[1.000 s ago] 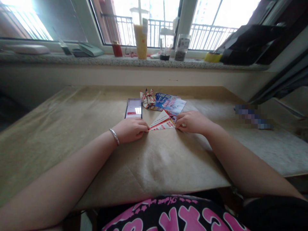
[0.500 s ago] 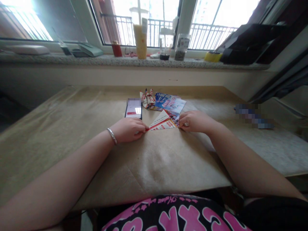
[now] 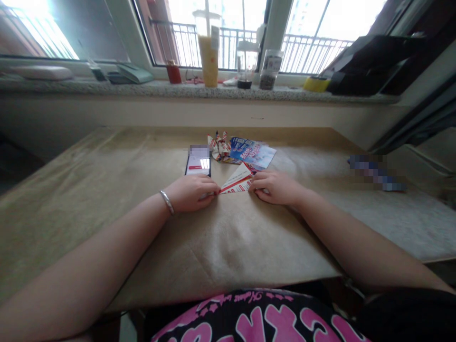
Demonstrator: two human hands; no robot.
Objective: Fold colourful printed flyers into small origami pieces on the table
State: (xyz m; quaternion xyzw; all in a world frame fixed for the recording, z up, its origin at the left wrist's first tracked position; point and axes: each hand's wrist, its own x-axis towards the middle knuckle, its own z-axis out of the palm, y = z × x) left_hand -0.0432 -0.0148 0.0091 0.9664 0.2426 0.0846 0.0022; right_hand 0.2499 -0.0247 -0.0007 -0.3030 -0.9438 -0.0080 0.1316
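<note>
A folded printed paper point(image 3: 235, 183), white with red print and pointed like a triangle, lies on the brown paper-covered table point(image 3: 107, 190). My left hand point(image 3: 190, 192), with a silver bracelet on the wrist, pinches the paper's left tip with curled fingers. My right hand point(image 3: 274, 186) presses down on the paper's right side, fingers bent and close together. A phone point(image 3: 198, 162) lies just behind my left hand. Blue printed leaflets point(image 3: 252, 153) and small folded paper pieces point(image 3: 219, 144) lie behind the folded paper.
A stone windowsill point(image 3: 142, 89) runs along the back with a tall orange drink point(image 3: 208, 47), a red cup point(image 3: 174, 72), jars point(image 3: 269, 69) and a yellow object point(image 3: 315, 84). A blurred item point(image 3: 374, 172) lies at the table's right. Dark bag on the sill at right.
My right hand has slid left along the folded paper, covering more of its right part. My left hand stays on the left tip.
</note>
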